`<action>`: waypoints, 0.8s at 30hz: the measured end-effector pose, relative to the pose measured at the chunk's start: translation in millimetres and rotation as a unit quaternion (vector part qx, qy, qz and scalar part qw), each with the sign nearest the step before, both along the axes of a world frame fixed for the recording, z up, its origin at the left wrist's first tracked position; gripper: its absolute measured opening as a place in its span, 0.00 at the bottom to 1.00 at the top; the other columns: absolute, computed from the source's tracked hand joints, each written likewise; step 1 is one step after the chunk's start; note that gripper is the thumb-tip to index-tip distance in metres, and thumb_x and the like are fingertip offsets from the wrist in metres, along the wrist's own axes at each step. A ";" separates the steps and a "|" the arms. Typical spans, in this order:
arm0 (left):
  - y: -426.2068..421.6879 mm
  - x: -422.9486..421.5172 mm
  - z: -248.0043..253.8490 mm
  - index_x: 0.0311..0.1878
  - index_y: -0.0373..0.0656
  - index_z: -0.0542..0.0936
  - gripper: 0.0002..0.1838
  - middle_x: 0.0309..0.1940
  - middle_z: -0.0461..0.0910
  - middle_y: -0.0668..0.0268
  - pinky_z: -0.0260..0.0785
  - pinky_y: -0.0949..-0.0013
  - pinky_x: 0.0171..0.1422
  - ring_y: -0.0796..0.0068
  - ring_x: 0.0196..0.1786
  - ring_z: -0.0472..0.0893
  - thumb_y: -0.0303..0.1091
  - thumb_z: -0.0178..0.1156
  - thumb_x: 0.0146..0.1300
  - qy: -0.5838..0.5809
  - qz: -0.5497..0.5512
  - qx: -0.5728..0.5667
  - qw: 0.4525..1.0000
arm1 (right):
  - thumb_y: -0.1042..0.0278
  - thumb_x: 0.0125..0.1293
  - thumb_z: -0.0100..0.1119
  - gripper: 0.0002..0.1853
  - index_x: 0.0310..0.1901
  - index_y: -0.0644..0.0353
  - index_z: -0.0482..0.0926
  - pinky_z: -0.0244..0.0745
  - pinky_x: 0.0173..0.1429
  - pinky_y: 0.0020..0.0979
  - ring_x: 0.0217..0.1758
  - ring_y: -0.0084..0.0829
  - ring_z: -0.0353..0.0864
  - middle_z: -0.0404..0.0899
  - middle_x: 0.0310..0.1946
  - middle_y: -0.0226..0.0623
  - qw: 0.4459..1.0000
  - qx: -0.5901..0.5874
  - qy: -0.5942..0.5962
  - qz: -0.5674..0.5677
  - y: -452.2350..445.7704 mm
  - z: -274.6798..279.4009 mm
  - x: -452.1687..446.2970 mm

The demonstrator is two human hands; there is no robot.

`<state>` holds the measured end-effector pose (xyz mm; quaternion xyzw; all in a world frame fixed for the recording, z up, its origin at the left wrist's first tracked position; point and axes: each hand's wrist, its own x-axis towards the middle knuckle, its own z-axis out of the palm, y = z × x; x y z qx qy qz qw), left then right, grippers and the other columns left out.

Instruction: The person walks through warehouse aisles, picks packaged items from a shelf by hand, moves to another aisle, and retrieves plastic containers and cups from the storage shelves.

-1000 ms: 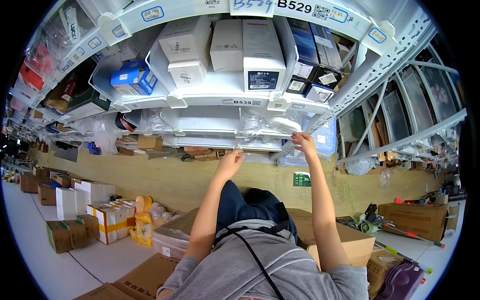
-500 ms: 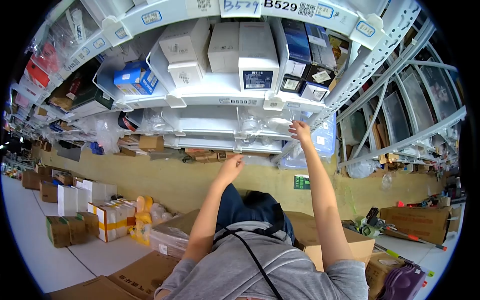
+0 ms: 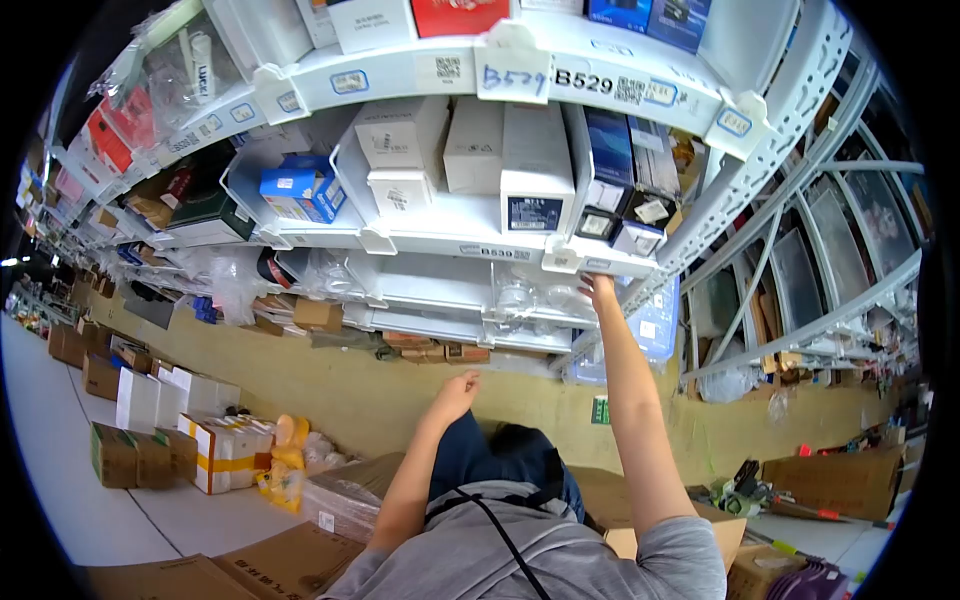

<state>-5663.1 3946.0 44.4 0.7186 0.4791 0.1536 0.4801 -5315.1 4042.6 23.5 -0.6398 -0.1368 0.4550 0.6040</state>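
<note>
My right hand [image 3: 598, 287] reaches forward to the right end of the shelf rack, just below the rail [image 3: 490, 250] labelled B539. Its fingers are stretched out, with the tips partly hidden at the rail's underside. Clear plastic-wrapped items [image 3: 535, 297] lie on the lower shelf to its left; I cannot tell whether the fingers touch them. My left hand [image 3: 457, 395] hangs over the floor in front of the rack, fingers loosely bent, nothing visible in it. Above the rail stand white boxes [image 3: 537, 165], a blue box [image 3: 302, 188] and dark boxes [image 3: 610, 165].
A perforated upright post [image 3: 745, 190] bounds the rack on the right, with blue bins [image 3: 650, 325] behind it. Cardboard boxes [image 3: 125, 455] and white cartons [image 3: 225, 450] stand at left. A large carton [image 3: 835, 482] lies at right; more cardboard is around my body.
The view has tilted up, so the shelves sit lower in the picture. My right hand has moved closer to the B539 rail. My left hand stays low, apart from the rack.
</note>
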 end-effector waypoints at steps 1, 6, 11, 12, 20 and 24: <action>0.5 -0.7 -2.8 0.46 0.37 0.70 0.17 0.33 0.75 0.52 0.66 0.67 0.41 0.60 0.36 0.76 0.34 0.49 0.53 0.002 -0.003 -0.003 1.000 | 0.60 0.55 0.48 0.20 0.50 0.50 0.62 0.65 0.44 0.50 0.49 0.36 0.66 0.65 0.48 0.31 0.999 0.022 0.008 -0.022 13.1 -29.1 12.6; -3.0 -6.0 -10.2 0.45 0.37 0.70 0.17 0.34 0.75 0.51 0.66 0.66 0.41 0.58 0.36 0.75 0.34 0.49 0.53 0.010 -0.004 0.002 1.000 | 0.62 0.56 0.47 0.16 0.48 0.45 0.64 0.60 0.47 0.54 0.49 0.36 0.66 0.66 0.46 0.30 0.997 -0.053 0.006 -0.056 34.6 -34.6 13.9; -3.7 -4.8 -10.0 0.44 0.36 0.70 0.17 0.34 0.75 0.51 0.66 0.65 0.42 0.57 0.37 0.75 0.34 0.49 0.53 0.005 -0.007 -0.006 1.000 | 0.56 0.55 0.47 0.16 0.46 0.44 0.65 0.60 0.46 0.54 0.48 0.36 0.65 0.67 0.44 0.29 0.995 -0.052 0.056 -0.057 44.6 -48.4 23.8; -2.2 -2.9 -10.1 0.44 0.36 0.70 0.17 0.34 0.75 0.51 0.66 0.65 0.42 0.57 0.37 0.75 0.34 0.49 0.53 0.004 0.000 0.001 1.000 | 0.55 0.55 0.47 0.16 0.46 0.43 0.65 0.61 0.46 0.54 0.48 0.36 0.65 0.67 0.44 0.29 0.994 -0.062 0.057 -0.071 50.8 -45.2 21.5; 1.4 -1.7 -36.1 0.44 0.38 0.71 0.17 0.32 0.76 0.54 0.66 0.64 0.40 0.57 0.36 0.75 0.36 0.49 0.51 -0.002 0.000 0.014 1.000 | 0.55 0.54 0.49 0.17 0.43 0.53 0.68 0.75 0.17 0.36 0.29 0.35 0.75 0.72 0.35 0.37 0.998 0.010 0.004 -0.063 30.1 -2.0 6.3; 0.7 2.4 -39.3 0.44 0.39 0.71 0.17 0.32 0.76 0.54 0.66 0.65 0.40 0.58 0.36 0.75 0.36 0.50 0.51 -0.013 -0.004 0.010 1.000 | 0.58 0.54 0.50 0.20 0.46 0.58 0.64 0.77 0.24 0.39 0.36 0.43 0.73 0.67 0.42 0.43 0.991 0.106 0.067 -0.047 -4.0 16.0 -6.3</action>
